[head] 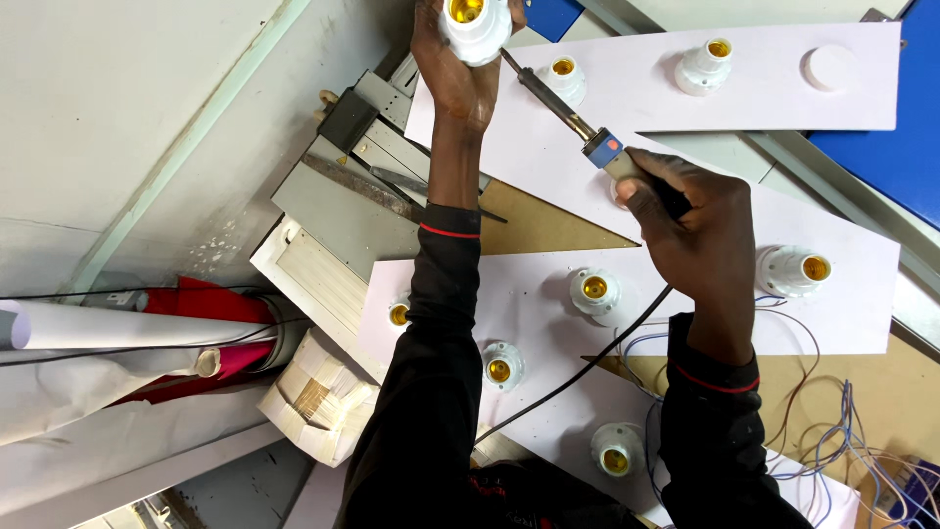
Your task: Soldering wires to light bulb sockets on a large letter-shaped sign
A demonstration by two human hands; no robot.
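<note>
My left hand (pixel 456 69) grips a white lamp holder (pixel 477 27) with a brass inside, at the top of the view. My right hand (pixel 697 230) holds a soldering iron (pixel 568 113) by its dark handle. Its long metal tip points up and left and reaches the side of that lamp holder. A black cord (pixel 578 377) runs from the iron down between my arms. Both hands work above a white board (pixel 548 157) that carries more lamp holders.
Several white lamp holders (pixel 594 291) are mounted on overlapping white boards (pixel 852 294). Thin blue and white wires (pixel 842 431) lie loose at the lower right. Metal parts (pixel 352 186), a stack of pale blocks (pixel 318 392) and rolled paper with red cloth (pixel 147 328) lie at the left.
</note>
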